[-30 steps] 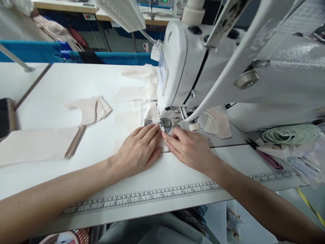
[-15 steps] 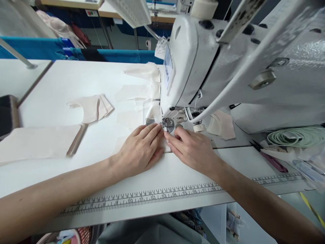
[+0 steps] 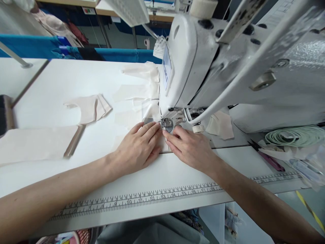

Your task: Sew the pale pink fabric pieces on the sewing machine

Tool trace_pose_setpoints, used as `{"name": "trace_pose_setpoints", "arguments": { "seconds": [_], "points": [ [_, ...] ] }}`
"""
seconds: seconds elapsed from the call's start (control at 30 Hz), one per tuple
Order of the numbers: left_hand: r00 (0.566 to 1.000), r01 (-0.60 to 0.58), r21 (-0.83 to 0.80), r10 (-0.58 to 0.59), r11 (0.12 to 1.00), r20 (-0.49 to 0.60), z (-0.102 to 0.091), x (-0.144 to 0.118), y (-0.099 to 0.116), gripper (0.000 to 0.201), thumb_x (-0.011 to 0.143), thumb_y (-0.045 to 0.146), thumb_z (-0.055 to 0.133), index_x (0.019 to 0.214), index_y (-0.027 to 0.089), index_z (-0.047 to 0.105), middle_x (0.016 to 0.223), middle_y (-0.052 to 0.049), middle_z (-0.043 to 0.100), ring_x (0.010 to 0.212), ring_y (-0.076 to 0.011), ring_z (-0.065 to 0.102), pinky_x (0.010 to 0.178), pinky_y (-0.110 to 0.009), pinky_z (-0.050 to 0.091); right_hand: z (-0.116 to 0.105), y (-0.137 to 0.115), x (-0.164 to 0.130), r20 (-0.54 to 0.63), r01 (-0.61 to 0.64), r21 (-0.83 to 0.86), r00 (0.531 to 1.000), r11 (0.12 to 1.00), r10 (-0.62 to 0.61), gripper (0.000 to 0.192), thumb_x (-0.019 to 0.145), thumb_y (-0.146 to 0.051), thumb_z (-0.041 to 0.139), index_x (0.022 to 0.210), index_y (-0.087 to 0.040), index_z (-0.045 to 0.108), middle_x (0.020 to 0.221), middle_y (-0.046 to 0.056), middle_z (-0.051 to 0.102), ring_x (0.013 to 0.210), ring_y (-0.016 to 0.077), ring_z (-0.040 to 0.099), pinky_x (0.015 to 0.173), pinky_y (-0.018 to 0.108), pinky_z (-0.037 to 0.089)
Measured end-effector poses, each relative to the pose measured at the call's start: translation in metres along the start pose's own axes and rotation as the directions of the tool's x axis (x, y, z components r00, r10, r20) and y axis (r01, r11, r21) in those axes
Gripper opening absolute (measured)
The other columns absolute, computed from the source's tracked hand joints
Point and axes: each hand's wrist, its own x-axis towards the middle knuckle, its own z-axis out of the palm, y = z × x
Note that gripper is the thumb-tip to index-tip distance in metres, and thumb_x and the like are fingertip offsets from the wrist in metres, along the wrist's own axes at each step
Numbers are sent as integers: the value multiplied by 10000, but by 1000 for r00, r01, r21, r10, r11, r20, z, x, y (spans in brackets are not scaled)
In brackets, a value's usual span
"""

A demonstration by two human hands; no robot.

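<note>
Both hands are at the presser foot (image 3: 167, 124) of a white sewing machine (image 3: 182, 61), over a pale pink fabric piece (image 3: 165, 146) that shows between them. My left hand (image 3: 138, 147) lies flat on the cloth just left of the foot, its fingers stretched side by side toward the needle area. To the right of the foot, my right hand (image 3: 191, 147) has its fingers bent, with the index fingertip on the fabric and the cloth apparently pinched there. The hands hide most of this piece. The needle itself is too small to make out.
More pale fabric pieces (image 3: 88, 107) lie on the left of the table, with others behind the foot. A fabric stack (image 3: 220, 124) sits under the machine arm. At right are purple-handled snips (image 3: 271, 161) and coiled green cord (image 3: 294, 136). A printed ruler (image 3: 142, 200) runs along the front edge.
The whole view has shifted slightly, so things appear a little farther left. The thread by the machine's front is now blurred. Both hands keep nearly the same place at the foot.
</note>
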Motion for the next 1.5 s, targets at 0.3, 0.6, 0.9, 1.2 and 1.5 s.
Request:
{"name": "trace_pose_setpoints", "arguments": {
  "seconds": [0.3, 0.6, 0.9, 1.2, 1.5],
  "points": [
    [1000, 2, -9, -2, 1000, 31, 0, 0, -3, 451, 978, 313, 403, 1273, 16, 573, 1346, -198, 567, 1253, -316, 538, 1031, -469, 471, 21, 44, 1, -131, -231, 203, 957, 952, 260, 326, 964, -330, 516, 723, -162, 659, 657, 31, 644, 575, 123, 551, 530, 254, 347],
    [999, 2, -21, -1, 1000, 53, -2, -1, -2, 438, 979, 302, 408, 1286, 34, 568, 1354, -190, 562, 1264, -316, 528, 1053, -487, 446, 23, 45, 0, -125, -260, 210, 949, 943, 290, 326, 952, -371, 523, 737, -178, 672, 695, 21, 689, 596, 131, 576, 536, 253, 344],
    [998, -57, -67, 56, 996, -18, -21, -5, 10, 341, 962, 323, 506, 1150, 58, 610, 1196, -168, 648, 1109, -296, 600, 932, -451, 517, 0, 33, -9, 32, -116, 361, 993, 925, 112, 303, 996, -351, 454, 940, -173, 693, 738, 9, 663, 576, 98, 524, 530, 238, 348],
    [990, -139, -53, 139, 989, -6, -19, -10, 16, 135, 914, 50, 497, 951, 72, 625, 958, -125, 659, 918, -239, 613, 733, -342, 565, -10, 21, -10, 15, 125, 464, 989, 877, -150, 188, 976, -223, 493, 965, -158, 669, 899, 24, 659, 732, 118, 581, 669, 259, 431],
    [997, -25, -209, 10, 978, -73, -17, -5, 11, 146, 964, 134, 469, 897, 117, 598, 888, -83, 657, 807, -183, 598, 698, -304, 536, -11, 19, -14, 21, 223, 378, 968, 899, -249, 241, 996, -215, 445, 990, -162, 681, 901, 39, 671, 778, 133, 588, 700, 281, 439]
  ]
}}
